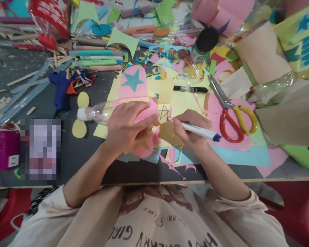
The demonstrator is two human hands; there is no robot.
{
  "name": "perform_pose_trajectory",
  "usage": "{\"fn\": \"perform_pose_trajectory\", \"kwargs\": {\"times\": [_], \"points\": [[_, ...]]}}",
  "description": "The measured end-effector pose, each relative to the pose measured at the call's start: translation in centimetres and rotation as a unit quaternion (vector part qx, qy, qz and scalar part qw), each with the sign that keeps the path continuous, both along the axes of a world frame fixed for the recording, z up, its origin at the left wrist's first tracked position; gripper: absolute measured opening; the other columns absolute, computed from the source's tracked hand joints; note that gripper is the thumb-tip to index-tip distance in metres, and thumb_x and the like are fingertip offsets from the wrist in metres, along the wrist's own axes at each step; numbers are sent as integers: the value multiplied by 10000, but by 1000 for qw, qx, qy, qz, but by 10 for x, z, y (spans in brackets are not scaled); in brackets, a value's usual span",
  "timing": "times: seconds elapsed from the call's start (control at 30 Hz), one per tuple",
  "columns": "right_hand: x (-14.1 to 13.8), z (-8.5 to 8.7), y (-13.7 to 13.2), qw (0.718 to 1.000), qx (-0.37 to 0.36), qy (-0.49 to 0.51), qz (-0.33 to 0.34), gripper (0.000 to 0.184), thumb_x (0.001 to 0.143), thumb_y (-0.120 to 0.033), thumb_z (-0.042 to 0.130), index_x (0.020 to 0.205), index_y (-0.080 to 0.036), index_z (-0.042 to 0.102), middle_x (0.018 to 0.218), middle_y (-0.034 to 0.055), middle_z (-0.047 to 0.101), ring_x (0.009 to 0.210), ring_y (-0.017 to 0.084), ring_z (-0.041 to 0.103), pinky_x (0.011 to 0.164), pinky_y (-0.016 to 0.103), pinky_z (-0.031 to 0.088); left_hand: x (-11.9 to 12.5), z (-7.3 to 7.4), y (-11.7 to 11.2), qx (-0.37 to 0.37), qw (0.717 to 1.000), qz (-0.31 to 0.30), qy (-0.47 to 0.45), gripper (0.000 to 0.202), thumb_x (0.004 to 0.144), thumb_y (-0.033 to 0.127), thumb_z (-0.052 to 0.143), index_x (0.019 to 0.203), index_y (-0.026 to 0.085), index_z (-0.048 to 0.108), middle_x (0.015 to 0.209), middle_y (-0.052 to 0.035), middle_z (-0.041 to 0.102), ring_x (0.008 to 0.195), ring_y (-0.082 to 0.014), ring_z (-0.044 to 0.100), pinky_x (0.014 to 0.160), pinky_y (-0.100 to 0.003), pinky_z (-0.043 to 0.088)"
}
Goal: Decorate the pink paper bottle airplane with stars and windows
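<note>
My left hand (127, 127) is wrapped over a clear plastic bottle (98, 112) lying on its side, covered in pink paper (148, 109), its white cap to the left. My right hand (189, 132) is closed on a white marker with a blue cap (203, 132), its tip touching a small yellow paper patch (163, 113) on the bottle where a blue star outline is drawn. A pink arched card with a teal star (133, 82) lies just behind the bottle.
Red-and-yellow scissors (231, 113) lie right of my right hand, with a black marker (190, 89) beyond. A blue glue gun (59, 91) sits at left. Coloured paper scraps, pens, sticks and a glue bottle (204, 43) crowd the back; paper-covered bottles (275, 58) stand at right.
</note>
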State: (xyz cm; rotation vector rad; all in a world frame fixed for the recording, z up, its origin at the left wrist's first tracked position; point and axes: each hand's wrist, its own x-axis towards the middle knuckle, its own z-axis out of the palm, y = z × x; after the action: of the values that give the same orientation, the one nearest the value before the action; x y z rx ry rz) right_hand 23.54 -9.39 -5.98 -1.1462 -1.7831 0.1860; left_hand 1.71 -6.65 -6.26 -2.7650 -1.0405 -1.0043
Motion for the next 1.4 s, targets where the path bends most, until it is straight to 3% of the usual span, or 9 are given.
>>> {"fn": "perform_pose_trajectory", "kwargs": {"times": [0.2, 0.37, 0.6, 0.77, 1.13, 1.4], "points": [[2, 1, -5, 999, -17, 38, 11, 209, 921, -211, 605, 715, -245, 623, 574, -25, 650, 499, 128, 606, 468, 266, 481, 0, 0, 0, 15, 1000, -11, -12, 285, 938, 257, 595, 1217, 296, 629, 1222, -88, 724, 1106, -277, 702, 873, -446, 587], [-1, 3, -8, 998, -21, 58, 14, 112, 955, -262, 630, 910, -254, 732, 784, 17, 792, 703, 169, 754, 609, 287, 596, -1, 0, 1, 2, 1000, 6, 19, 281, 970, 312, 541, 1229, 352, 641, 1249, -37, 715, 1146, -245, 683, 903, -429, 582], [-5, -1, -5, 999, -12, 29, 44, 137, 950, -250, 659, 1056, -261, 747, 910, 46, 834, 792, 187, 789, 700, 307, 629, 0, 2, 1, 12, 1000, -18, -13, 287, 924, 260, 597, 1208, 275, 636, 1245, -103, 717, 1145, -271, 692, 918, -442, 567], [-5, -1, -5, 999, -20, 21, 37, 136, 970, -239, 629, 999, -243, 762, 889, 40, 832, 780, 172, 789, 709, 287, 627, -1, 0, 0, 4, 1000, -9, -10, 332, 929, 267, 602, 1257, 320, 611, 1273, -75, 708, 1179, -252, 683, 955, -419, 555], [-4, 2, -3, 999, -2, -26, -18, 242, 979, -298, 557, 802, -243, 714, 677, 4, 759, 587, 151, 702, 554, 284, 554, -1, -1, 0, -17, 1000, -12, -21, 357, 918, 239, 615, 1258, 347, 635, 1291, -54, 703, 1176, -270, 682, 948, -437, 557], [-2, 1, 0, 1000, 15, 6, -1, 197, 909, -195, 589, 732, -231, 667, 608, -17, 718, 520, 126, 648, 474, 249, 478, -3, -1, 0, -46, 999, -9, -6, 363, 927, 236, 607, 1259, 379, 637, 1316, -29, 693, 1211, -262, 661, 984, -440, 539]]}}
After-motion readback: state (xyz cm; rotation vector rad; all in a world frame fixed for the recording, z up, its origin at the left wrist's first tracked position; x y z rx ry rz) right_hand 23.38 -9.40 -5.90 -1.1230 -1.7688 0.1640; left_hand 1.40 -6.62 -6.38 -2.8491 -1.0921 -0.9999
